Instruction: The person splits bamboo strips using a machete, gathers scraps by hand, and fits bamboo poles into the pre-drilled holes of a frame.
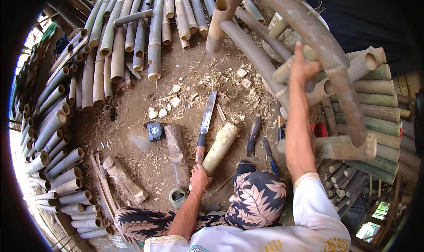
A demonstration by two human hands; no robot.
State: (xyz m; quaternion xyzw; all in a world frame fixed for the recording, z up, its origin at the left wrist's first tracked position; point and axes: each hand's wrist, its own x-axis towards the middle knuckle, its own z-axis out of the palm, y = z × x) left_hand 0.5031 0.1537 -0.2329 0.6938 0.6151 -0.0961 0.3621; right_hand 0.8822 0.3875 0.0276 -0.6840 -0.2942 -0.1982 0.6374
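Note:
Low in the middle, my left hand [200, 179] is closed at the butt of a machete [206, 119]; its wooden handle runs into my fingers and the blade points away from me. Right beside that hand lies a pale, barked log [220, 148]. My right arm reaches far out to the right, where my right hand [304, 69] is wrapped around a short crosspiece of a bamboo frame [251, 53]. Thick bamboo poles with cut sockets make up this frame. Its curved upper pole [309, 35] passes over and beyond my hand, and part of my grip is hidden.
Wood chips [175, 101] litter the dirt floor. Close by lie a dark tape measure [154, 131], a brown log [176, 152], a sheathed knife [254, 135], and a blue-handled tool [270, 156]. Bamboo stacks [62, 128] line the left and far sides; green bamboo [371, 99] lies right.

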